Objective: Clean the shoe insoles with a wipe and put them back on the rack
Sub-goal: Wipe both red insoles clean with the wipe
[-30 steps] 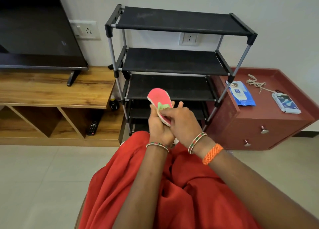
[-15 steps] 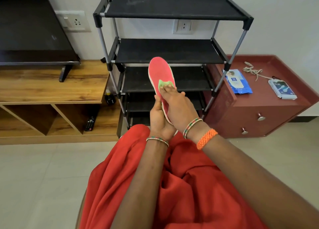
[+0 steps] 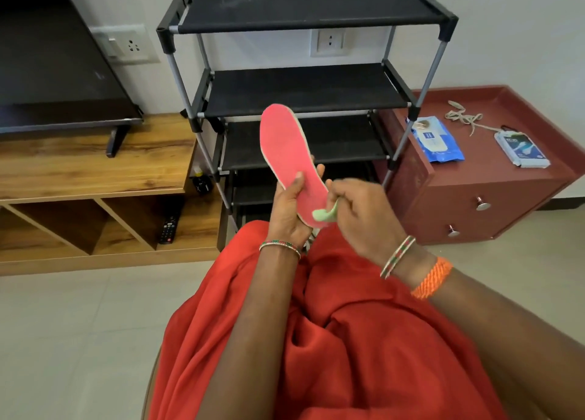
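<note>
Head view: the black shoe rack [image 3: 304,90] stands empty behind the pink insole [image 3: 289,153], which the left hand [image 3: 289,209] grips upright at its heel. The right hand [image 3: 364,212], pinching the green wipe [image 3: 324,213], has slid from the toe half down to the heel, so this face looks nearly wiped.
</note>
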The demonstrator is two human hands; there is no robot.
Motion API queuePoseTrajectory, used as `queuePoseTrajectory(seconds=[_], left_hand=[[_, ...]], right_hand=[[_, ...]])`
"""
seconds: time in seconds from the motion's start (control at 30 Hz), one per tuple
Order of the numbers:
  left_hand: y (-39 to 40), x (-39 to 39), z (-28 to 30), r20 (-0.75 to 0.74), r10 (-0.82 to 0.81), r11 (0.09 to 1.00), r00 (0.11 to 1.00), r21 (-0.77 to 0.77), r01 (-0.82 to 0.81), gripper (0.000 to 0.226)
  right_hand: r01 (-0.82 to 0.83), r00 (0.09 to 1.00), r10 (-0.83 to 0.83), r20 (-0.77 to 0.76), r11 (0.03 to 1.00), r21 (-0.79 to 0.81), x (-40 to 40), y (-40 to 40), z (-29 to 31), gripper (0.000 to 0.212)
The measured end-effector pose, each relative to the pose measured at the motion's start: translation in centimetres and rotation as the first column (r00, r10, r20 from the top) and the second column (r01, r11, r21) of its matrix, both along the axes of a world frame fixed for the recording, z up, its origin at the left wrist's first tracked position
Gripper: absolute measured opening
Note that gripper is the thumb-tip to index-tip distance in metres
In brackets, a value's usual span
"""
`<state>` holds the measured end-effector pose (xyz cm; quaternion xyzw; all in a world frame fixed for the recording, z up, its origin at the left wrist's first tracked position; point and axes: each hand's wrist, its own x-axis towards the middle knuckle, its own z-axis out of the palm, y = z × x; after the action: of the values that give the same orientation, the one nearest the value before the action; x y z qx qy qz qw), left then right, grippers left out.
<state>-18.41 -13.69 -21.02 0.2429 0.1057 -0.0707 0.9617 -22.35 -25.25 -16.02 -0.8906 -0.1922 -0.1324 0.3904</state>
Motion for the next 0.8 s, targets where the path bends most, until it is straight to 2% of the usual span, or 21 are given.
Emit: queuePoseTrajectory(seconds=[0.03, 0.1, 0.2, 0.3, 0.37, 0.43, 0.53, 0.63, 0.73, 0.77, 0.8], left_hand=[[-0.4, 0.0, -0.1, 0.024, -0.024, 0.998, 0.999, 0.053, 0.023, 0.028], [-1.2, 0.1, -0.3, 0.047, -0.082, 0.979, 0.995, 0.189, 0.072, 0.024], [-2.9, 0.2, -0.3, 0.064, -0.209, 0.923, 0.976, 0.342, 0.175, 0.018], [-6.1, 1.3, -0.9, 0.064, -0.394, 0.831, 0.917, 0.450, 0.326, 0.019], [-8.5, 2.4, -1.8, 0.046, -0.486, 0.754, 0.873, 0.526, 0.393, 0.020], [-11.9, 3.7, -3.1, -0.010, -0.583, 0.643, 0.812, 0.606, 0.469, 0.020], [-17.3, 5.0, -6.4, -0.150, -0.708, 0.416, 0.690, 0.702, 0.579, 0.026], [-22.3, 5.5, -11.5, -0.338, -0.766, 0.080, 0.547, 0.794, 0.602, 0.039], [-24.5, 5.7, -16.8, -0.445, -0.769, -0.247, 0.459, 0.869, 0.428, 0.044], [-24.9, 6.0, -18.2, -0.476, -0.771, -0.346, 0.423, 0.871, 0.349, 0.045], [-25.2, 6.3, -19.5, -0.496, -0.776, -0.407, 0.389, 0.866, 0.291, 0.046]], right_hand=[[0.074, 0.997, -0.073, -0.020, 0.996, 0.056, 0.8, -0.6, 0.3, 0.023], [0.196, 0.976, -0.188, -0.113, 0.979, 0.063, 2.3, -1.9, 0.6, 0.021], [0.210, 0.926, -0.191, -0.324, 0.977, 0.023, 4.4, -4.9, -0.6, 0.014], [0.279, 0.883, -0.188, -0.429, 0.947, 0.159, 5.8, -9.1, -3.4, 0.010], [0.377, 0.839, -0.212, -0.501, 0.890, 0.256, 5.8, -12.0, -5.6, 0.018], [0.511, 0.775, -0.291, -0.561, 0.810, 0.286, 5.1, -15.7, -7.7, 0.014], [0.706, 0.623, -0.414, -0.664, 0.663, 0.249, 3.7, -21.7, -11.9, 0.010], [0.878, 0.384, -0.498, -0.777, 0.459, 0.140, 1.7, -27.5, -17.6, 0.023], [0.959, 0.156, -0.494, -0.855, 0.284, 0.010, -0.1, -31.3, -23.1, 0.005], [0.974, 0.074, -0.486, -0.871, 0.221, -0.041, -0.5, -32.3, -25.2, 0.007], [0.982, 0.000, -0.465, -0.885, 0.169, -0.089, -0.9, -33.3, -27.3, 0.013]])
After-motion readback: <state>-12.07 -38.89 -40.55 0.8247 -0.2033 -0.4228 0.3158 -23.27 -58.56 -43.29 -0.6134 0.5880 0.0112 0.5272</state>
